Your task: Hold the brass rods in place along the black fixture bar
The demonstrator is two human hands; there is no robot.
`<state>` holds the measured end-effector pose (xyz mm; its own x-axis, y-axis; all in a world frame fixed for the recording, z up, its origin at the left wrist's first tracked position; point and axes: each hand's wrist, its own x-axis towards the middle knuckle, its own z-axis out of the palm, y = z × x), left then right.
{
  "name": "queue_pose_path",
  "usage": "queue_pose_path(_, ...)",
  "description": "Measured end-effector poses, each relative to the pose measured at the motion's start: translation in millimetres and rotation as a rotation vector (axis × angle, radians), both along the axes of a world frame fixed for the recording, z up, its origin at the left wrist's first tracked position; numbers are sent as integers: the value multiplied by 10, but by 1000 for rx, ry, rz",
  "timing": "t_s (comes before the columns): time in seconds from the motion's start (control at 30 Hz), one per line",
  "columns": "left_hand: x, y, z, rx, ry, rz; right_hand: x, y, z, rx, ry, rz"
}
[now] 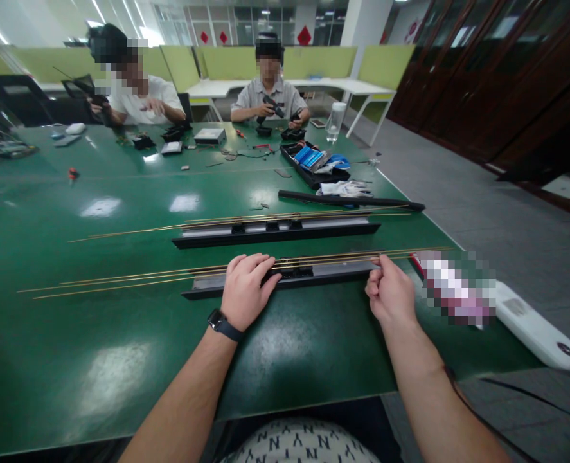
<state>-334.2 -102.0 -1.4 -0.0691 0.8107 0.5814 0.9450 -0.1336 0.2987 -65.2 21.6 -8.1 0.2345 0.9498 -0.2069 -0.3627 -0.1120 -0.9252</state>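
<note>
A long black rail (342, 275) with a silver-grey inner channel lies across the green table in front of me. Several thin brass-coloured rods (135, 276) run lengthwise along it and stick out past both ends. My left hand (247, 289), with a watch on its wrist, is closed over the rail left of its middle, fingers over the rods and thumb at the near side. Small black fittings (298, 271) sit in the channel beside that thumb. At the rail's right end my right hand (391, 289) is closed in a pinch; what its fingertips hold is hidden.
Beyond lies a second black rail (275, 234) with similar rods. Behind it are a black tube (352, 200), white gloves (345, 188) and a black tray (308, 172) of blue packs. A white power strip (535, 321) is at right. Two people sit across the table.
</note>
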Motion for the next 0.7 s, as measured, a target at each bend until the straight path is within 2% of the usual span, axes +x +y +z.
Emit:
queue_pose_path(0.2, 7, -2, -2, 0, 4, 0, -8, -19, -24, 17, -13, 55)
queue_pose_path(0.53, 6, -1, -3, -2, 3, 2, -126, -133, -19, -13, -29, 445)
queue_pose_path(0.7, 7, -7, 8, -12, 10, 0, -146, -153, -6, -17, -39, 475)
